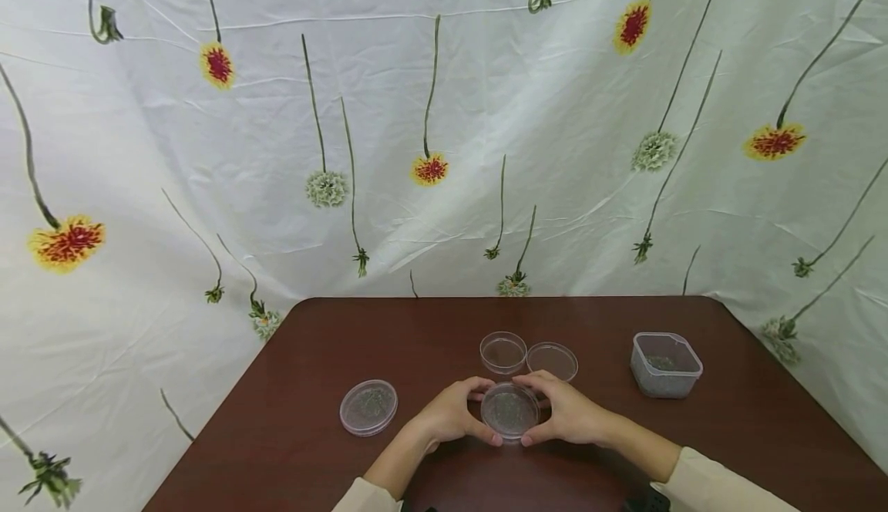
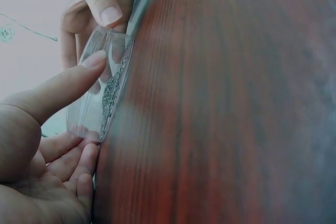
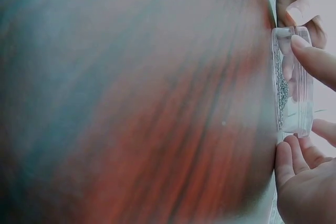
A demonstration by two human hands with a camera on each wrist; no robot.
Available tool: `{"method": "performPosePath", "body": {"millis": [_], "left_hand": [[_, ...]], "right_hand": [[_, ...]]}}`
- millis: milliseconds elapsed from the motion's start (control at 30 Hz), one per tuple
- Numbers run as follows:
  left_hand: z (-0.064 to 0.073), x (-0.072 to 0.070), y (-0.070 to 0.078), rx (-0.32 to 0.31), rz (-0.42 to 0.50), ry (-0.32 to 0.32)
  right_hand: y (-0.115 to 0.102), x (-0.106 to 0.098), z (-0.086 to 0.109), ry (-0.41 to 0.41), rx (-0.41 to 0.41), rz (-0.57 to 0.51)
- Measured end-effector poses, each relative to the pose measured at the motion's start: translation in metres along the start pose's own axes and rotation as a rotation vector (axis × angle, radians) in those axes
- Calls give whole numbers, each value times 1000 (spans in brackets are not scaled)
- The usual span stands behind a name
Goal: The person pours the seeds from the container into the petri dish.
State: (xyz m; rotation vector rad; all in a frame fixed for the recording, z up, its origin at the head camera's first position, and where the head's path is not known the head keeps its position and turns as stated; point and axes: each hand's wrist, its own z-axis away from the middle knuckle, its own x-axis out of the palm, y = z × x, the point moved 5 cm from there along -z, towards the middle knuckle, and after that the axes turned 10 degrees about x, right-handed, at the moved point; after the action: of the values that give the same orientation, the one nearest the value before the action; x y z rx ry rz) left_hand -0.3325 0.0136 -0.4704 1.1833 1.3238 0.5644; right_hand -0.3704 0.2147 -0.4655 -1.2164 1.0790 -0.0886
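Between my two hands stands a clear round petri dish (image 1: 510,410) with its lid on, in the middle of the table. A layer of small dark grains (image 2: 111,97) lies along its bottom, as the left wrist view shows. My left hand (image 1: 452,413) holds the dish's left side, thumb at the near rim and fingers round the far side. On the opposite side my right hand (image 1: 574,413) grips it the same way. In the right wrist view the dish (image 3: 294,85) sits flat at the tabletop, with fingertips right at its edge.
A second covered petri dish (image 1: 368,408) with greenish bits stands to the left. Behind my hands are a clear dish (image 1: 502,352) and a shallow round piece (image 1: 553,362). A square plastic tub (image 1: 666,373) with some contents is at right. Flower-printed cloth (image 1: 388,227) hangs behind the table (image 1: 388,327).
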Motion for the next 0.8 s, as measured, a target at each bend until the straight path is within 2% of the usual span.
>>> {"method": "performPosePath", "body": {"millis": [367, 800], "left_hand": [[1, -1, -3, -1, 3, -31], [0, -1, -3, -8, 49, -27]], "right_hand": [[0, 1, 0, 6, -8, 16], [-4, -13, 9, 24, -13, -8]]}}
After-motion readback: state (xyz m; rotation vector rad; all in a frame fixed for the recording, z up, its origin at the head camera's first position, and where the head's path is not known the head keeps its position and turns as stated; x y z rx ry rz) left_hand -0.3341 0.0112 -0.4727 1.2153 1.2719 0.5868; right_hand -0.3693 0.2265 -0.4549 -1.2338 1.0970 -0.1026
